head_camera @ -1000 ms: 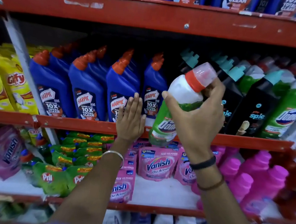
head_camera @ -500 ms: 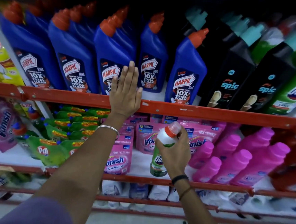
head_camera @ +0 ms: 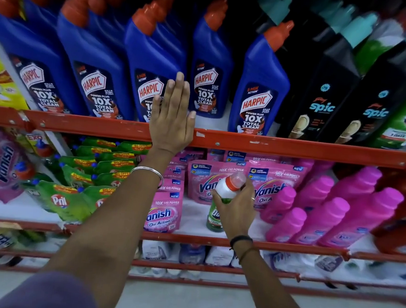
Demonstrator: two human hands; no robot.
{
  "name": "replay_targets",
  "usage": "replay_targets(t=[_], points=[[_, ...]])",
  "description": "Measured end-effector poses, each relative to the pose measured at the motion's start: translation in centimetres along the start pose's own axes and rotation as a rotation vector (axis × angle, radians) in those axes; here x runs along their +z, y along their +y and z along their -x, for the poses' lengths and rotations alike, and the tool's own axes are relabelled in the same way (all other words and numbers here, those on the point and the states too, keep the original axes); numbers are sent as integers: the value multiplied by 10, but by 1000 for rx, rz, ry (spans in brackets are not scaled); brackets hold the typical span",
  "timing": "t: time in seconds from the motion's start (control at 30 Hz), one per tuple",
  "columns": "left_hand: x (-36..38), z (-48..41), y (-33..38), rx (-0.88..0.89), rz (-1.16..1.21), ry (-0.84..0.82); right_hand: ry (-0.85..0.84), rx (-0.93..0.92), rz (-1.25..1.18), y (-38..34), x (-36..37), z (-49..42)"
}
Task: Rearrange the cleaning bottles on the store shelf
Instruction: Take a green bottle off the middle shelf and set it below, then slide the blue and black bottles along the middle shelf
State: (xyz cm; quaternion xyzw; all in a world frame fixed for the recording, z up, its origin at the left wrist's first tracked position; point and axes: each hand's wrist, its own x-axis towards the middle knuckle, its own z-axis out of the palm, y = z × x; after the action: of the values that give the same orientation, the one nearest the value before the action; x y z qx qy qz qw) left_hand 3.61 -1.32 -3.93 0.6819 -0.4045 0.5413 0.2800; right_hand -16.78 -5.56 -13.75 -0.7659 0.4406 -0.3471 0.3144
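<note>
Green-and-white bottle (head_camera: 218, 206) brought down from the blue-bottle row to the lower shelf since a second ago, right hand (head_camera: 237, 207) wrapped around its neck, base by the pink pouches (head_camera: 206, 181), left hand (head_camera: 172, 115) flat and open, up-left on the red shelf rail (head_camera: 296, 148).

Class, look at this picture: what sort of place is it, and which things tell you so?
Most likely a shop's cleaning-products aisle: red metal shelves carry rows of identical blue Harpic bottles, black Spic bottles and pink Vanish pouches.
</note>
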Motion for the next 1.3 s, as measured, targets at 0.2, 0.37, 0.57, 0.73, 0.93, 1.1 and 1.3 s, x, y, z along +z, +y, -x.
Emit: replay_targets(t=[0.2, 0.37, 0.57, 0.73, 0.93, 1.1, 1.3], points=[[1, 0, -1, -1, -14, 1, 31, -18, -77, -18, -19, -1], [0, 0, -2, 7, -27, 6, 325, -288, -295, -93, -68, -33], [-2, 2, -6, 61, -35, -3, 258, -434, -55, -174, -98, -105], [0, 4, -6, 54, -39, 9, 183, -402, 69, -182, -98, -132], [-1, 5, -7, 54, -19, 16, 169, -423, -115, -188, -94, -124], [-2, 6, -7, 41, -13, 12, 143, -464, -191, -206, -79, -120], [-1, 6, -7, 33, -9, -1, 122, -468, -187, -214, -57, -116]])
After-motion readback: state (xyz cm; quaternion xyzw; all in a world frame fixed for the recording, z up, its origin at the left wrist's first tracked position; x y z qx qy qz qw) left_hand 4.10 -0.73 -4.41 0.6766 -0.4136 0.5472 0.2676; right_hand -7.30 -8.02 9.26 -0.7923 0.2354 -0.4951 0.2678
